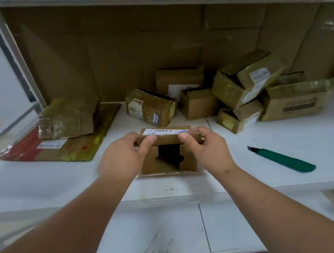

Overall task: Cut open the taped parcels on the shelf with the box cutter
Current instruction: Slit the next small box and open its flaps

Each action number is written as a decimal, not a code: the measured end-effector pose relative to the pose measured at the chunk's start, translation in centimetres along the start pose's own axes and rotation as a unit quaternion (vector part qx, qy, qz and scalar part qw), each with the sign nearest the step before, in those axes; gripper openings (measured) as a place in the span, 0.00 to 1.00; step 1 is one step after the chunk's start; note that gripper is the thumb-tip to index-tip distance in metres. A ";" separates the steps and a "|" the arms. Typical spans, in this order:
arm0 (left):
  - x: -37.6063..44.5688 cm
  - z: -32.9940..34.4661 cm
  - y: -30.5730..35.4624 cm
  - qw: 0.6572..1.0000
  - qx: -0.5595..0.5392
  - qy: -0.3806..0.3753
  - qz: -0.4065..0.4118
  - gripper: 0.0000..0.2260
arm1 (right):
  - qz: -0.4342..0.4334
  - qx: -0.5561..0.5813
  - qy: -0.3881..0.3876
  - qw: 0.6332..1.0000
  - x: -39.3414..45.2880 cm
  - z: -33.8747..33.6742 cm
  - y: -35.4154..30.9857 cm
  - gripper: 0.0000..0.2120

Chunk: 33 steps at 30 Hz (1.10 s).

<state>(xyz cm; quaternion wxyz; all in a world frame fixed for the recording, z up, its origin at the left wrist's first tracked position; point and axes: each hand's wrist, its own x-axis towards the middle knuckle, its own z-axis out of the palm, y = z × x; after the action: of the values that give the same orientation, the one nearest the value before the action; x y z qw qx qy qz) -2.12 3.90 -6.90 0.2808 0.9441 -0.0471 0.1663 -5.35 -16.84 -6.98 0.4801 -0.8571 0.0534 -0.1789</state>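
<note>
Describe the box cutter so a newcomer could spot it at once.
Start at the white shelf and the small open box both hands hold at its front edge. Right of that box, alone on bare shelf, lies the box cutter: slim, green-handled, dark-bladed, unlike the brown parcels.

No wording can be read with certainty. The small box (166, 148) at the shelf's front edge carries a white barcode label (163, 131), its print blurred. A taped parcel (150, 106) behind bears a white tag (155, 116) with handwritten marks, perhaps digits. Other parcels' labels are illegible.
</note>
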 end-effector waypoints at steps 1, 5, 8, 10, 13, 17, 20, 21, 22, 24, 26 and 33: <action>-0.3 0.1 0.3 1.000 0.002 0.003 -0.005 0.33 | -0.001 0.003 0.000 1.000 -0.5 -0.3 0.0 0.18; -0.8 -0.1 1.7 1.000 -0.004 0.015 0.003 0.32 | 0.007 0.007 -0.018 1.000 -1.9 -0.8 0.4 0.27; -0.9 0.1 2.8 1.000 -0.001 0.017 0.008 0.33 | 0.011 -0.013 0.032 0.999 -2.0 -0.5 0.9 0.38; -0.9 0.2 3.4 1.000 0.011 0.024 0.002 0.32 | 0.005 -0.028 0.038 0.999 -1.8 -0.5 0.9 0.37; -0.9 0.4 4.0 0.999 0.033 0.003 0.004 0.30 | 0.013 -0.016 0.001 1.000 -0.9 -1.5 1.2 0.28; -0.9 1.5 5.6 0.997 0.061 -0.049 -0.011 0.31 | 0.037 0.018 -0.055 0.998 0.3 -3.9 2.1 0.24; -0.9 2.2 7.1 0.998 0.038 -0.028 -0.046 0.31 | 0.056 0.053 -0.085 0.993 0.9 -5.2 2.8 0.22; -0.9 2.4 7.5 0.998 0.030 -0.021 -0.055 0.30 | 0.062 0.071 -0.096 0.991 1.1 -5.7 3.1 0.21; -0.9 2.5 7.9 0.998 0.024 -0.018 -0.063 0.28 | 0.065 0.086 -0.108 0.988 1.3 -6.1 3.4 0.20; -0.8 2.5 8.5 0.997 0.008 -0.030 -0.076 0.26 | 0.065 0.110 -0.126 0.984 1.9 -6.9 4.1 0.17; -0.8 2.2 8.9 0.993 -0.026 -0.073 -0.085 0.24 | 0.078 0.143 -0.146 0.976 2.5 -7.8 4.6 0.16; -1.8 2.2 9.2 0.962 -0.188 -0.161 -0.117 0.26 | 0.139 0.241 -0.197 0.940 4.5 -10.3 6.6 0.18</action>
<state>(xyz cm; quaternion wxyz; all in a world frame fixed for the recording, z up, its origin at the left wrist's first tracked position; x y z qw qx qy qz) -4.84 -5.00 -4.48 0.4591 0.8877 -0.0113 -0.0335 -4.35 -29.79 -6.50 0.6935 -0.7177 0.0317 0.0548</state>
